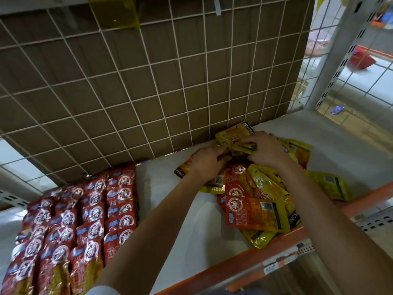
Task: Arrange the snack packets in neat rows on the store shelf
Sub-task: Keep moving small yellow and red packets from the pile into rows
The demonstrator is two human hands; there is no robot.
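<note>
A loose heap of yellow and orange snack packets (261, 199) lies on the white shelf (176, 209) at the right. My right hand (265, 149) grips a bunch of yellow packets (231, 137) at the back of the heap, close to the wire grid. My left hand (206, 162) has its fingers curled on the same bunch from the left, lying over other packets. Red packets (85, 220) stand in several neat overlapping rows at the left of the shelf.
A white wire grid (148, 81) backed with brown cardboard closes the shelf's rear. An orange front rail (244, 260) with price tags edges the shelf. A white perforated upright (340, 54) stands at the right, with a red object on the floor beyond.
</note>
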